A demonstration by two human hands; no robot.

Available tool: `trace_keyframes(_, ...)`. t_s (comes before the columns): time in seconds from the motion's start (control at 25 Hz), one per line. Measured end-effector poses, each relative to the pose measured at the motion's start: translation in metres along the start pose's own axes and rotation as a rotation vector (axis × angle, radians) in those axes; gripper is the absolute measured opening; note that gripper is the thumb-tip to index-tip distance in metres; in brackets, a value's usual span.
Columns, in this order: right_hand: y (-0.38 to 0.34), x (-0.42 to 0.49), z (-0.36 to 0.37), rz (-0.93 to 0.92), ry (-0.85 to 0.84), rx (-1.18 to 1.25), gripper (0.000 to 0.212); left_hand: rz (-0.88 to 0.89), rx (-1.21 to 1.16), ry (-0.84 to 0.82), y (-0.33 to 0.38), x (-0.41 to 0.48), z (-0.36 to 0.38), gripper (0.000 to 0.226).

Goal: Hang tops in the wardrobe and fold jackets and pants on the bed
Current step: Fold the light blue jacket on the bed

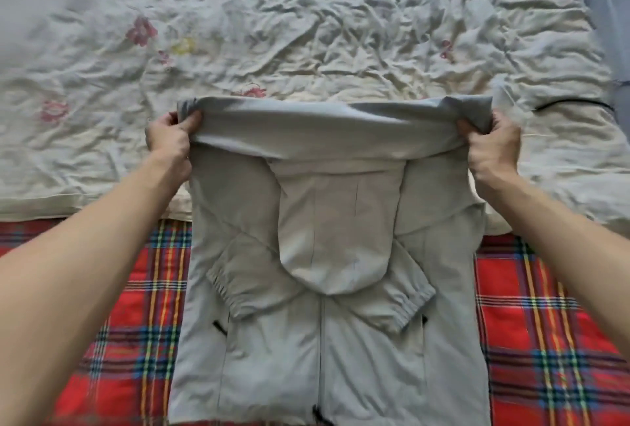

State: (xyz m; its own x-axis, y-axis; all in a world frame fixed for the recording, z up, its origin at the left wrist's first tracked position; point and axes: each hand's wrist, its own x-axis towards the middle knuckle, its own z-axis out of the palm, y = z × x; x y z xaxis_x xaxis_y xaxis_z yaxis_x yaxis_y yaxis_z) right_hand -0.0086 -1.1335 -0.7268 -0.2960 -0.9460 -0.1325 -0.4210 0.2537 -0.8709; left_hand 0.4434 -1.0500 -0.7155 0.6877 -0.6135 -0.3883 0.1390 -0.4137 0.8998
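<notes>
Jacket [324, 350] top edge is gripped by the left hand [169, 140] and right hand [491, 149]; folding unevenly could skew the tucked sleeves [245, 275].

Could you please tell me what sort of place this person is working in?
Probably a bedroom: a crumpled floral sheet and a red plaid blanket lie spread as bedding, and the left hand and right hand grip a grey hooded jacket.
</notes>
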Motion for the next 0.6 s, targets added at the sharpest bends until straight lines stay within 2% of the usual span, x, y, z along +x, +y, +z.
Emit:
trace_keyframes(0.08, 0.0, -0.017, -0.014, 0.018, -0.057, 0.03, 0.023, 0.105, 0.036, -0.054, 0.017, -0.028, -0.01, 0.016)
trace_keyframes(0.2, 0.011, -0.074, -0.047, -0.054, -0.102, 0.024, 0.015, 0.192, 0.146, -0.15, 0.011, -0.087, -0.048, 0.023)
trace_keyframes(0.24, 0.017, -0.102, -0.062, -0.055, -0.107, 0.057, 0.019, 0.201, 0.167, -0.187, 0.003, -0.111, -0.069, 0.026)
trace_keyframes(0.28, 0.025, -0.131, -0.078, -0.046, -0.11, 0.072, 0.031, 0.195, 0.178, -0.225, -0.007, -0.133, -0.091, 0.027)
trace_keyframes(0.4, 0.061, -0.221, -0.123, 0.024, -0.111, -0.059, 0.062, 0.102, 0.25, -0.317, -0.051, -0.196, -0.159, 0.018)
trace_keyframes(0.44, 0.074, -0.25, -0.133, 0.075, -0.134, -0.092, 0.067, 0.034, 0.267, -0.344, -0.07, -0.214, -0.178, 0.012)
trace_keyframes(0.6, 0.138, -0.343, -0.15, 0.283, -0.279, -0.274, 0.057, -0.166, 0.41, -0.376, -0.162, -0.274, -0.227, 0.022)
